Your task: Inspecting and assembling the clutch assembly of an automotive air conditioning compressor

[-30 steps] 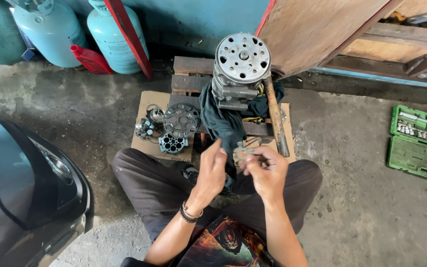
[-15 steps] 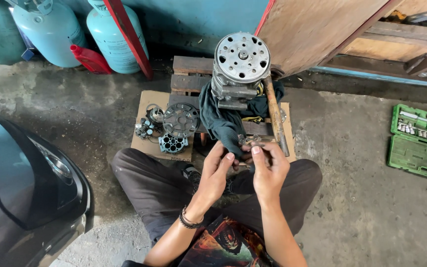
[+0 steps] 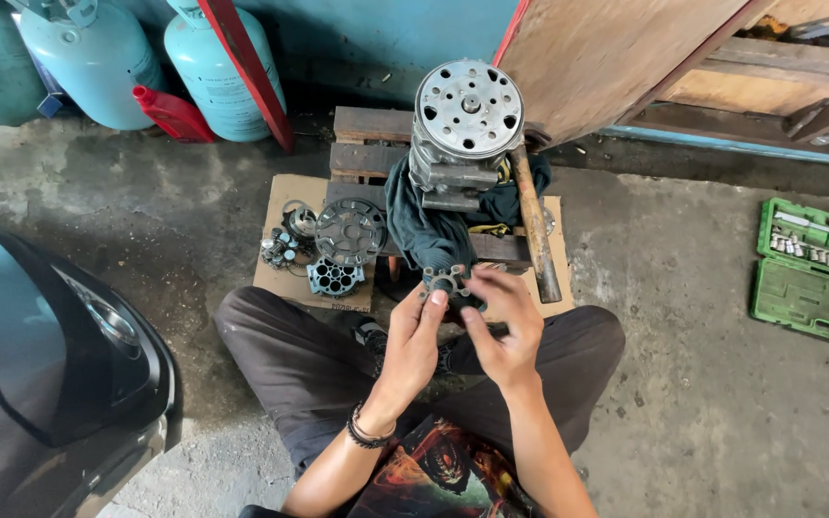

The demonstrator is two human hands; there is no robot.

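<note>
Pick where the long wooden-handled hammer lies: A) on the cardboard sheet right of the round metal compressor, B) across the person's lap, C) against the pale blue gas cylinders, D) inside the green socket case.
A: the hammer lies beside the compressor, its handle end on the cardboard.

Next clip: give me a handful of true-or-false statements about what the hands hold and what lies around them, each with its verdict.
1. Both hands, left hand and right hand, hold a small metal part. True.
2. The green socket case is shut. False: it lies open.
3. A wooden-handled hammer lies beside the compressor. True.
4. The gas cylinders are red. False: they are pale blue.
5. Loose metal parts lie on cardboard. True.
</note>
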